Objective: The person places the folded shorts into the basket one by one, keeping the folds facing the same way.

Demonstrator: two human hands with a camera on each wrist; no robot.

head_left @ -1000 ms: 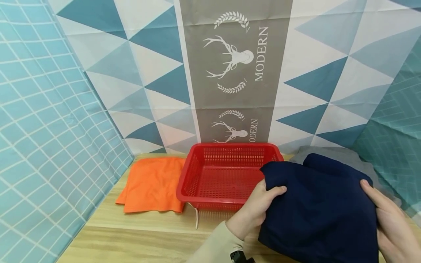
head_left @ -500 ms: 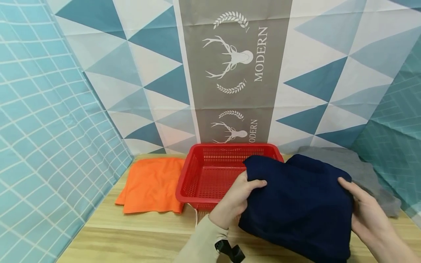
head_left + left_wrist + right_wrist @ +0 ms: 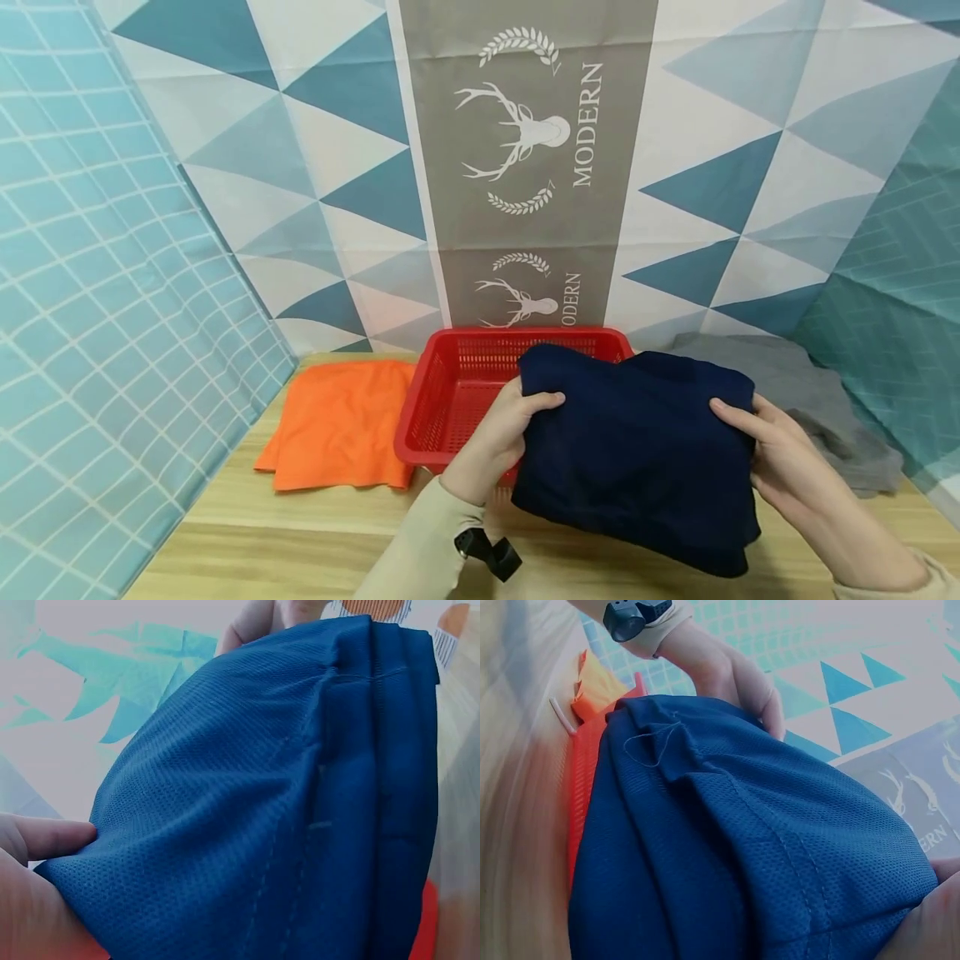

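Note:
A folded navy cloth garment [image 3: 637, 450] hangs between both hands, in front of the red basket and overlapping its right part in the head view. My left hand [image 3: 504, 429] pinches its upper left edge, thumb on top. At the upper right edge, my right hand [image 3: 776, 450] grips it the same way, fingers behind the cloth. Stacked layers and a stitched hem show on the folded garment [image 3: 225, 787] in the left wrist view. A loose thread dangles from the garment [image 3: 765, 847] in the right wrist view.
The red perforated basket [image 3: 429, 417] stands at the back middle of the wooden table [image 3: 300, 550]. Left of it lies a folded orange cloth [image 3: 341, 425]; a grey cloth [image 3: 817, 400] lies at the right. Patterned sheets [image 3: 360, 167] hang behind and on both sides.
Both hands have carried the navy garment leftward, from beside the grey cloth to in front of the basket. More of the grey cloth shows now.

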